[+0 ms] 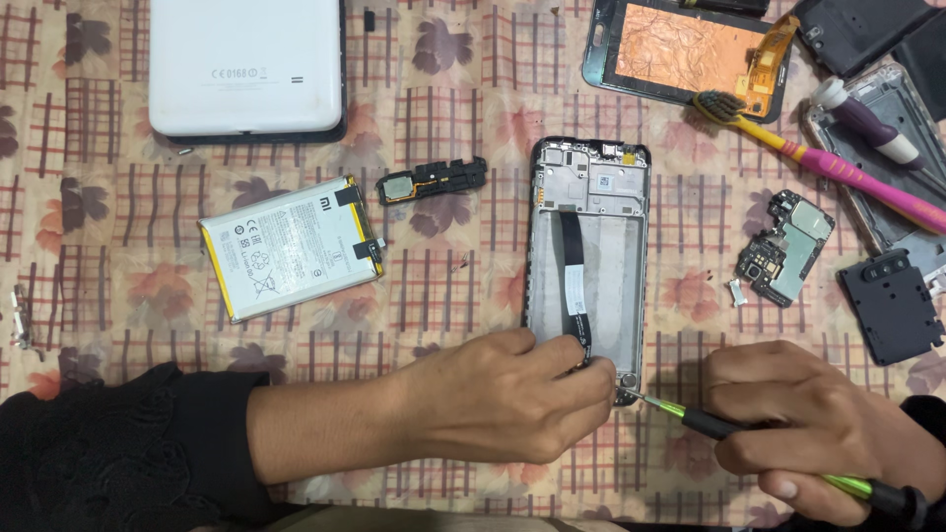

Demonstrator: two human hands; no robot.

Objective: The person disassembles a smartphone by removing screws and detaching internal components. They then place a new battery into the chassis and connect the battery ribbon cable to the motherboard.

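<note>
An opened phone frame lies upright in the middle of the cloth, with a black ribbon cable running down its inside. My left hand rests on the frame's near end and pinches the lower end of that cable. My right hand grips a green and black screwdriver, whose tip touches the frame's near right corner.
A white phone back cover and a white battery lie at the left, a small black speaker part between. A cracked screen, toothbrush, circuit board and black cover plate lie at the right.
</note>
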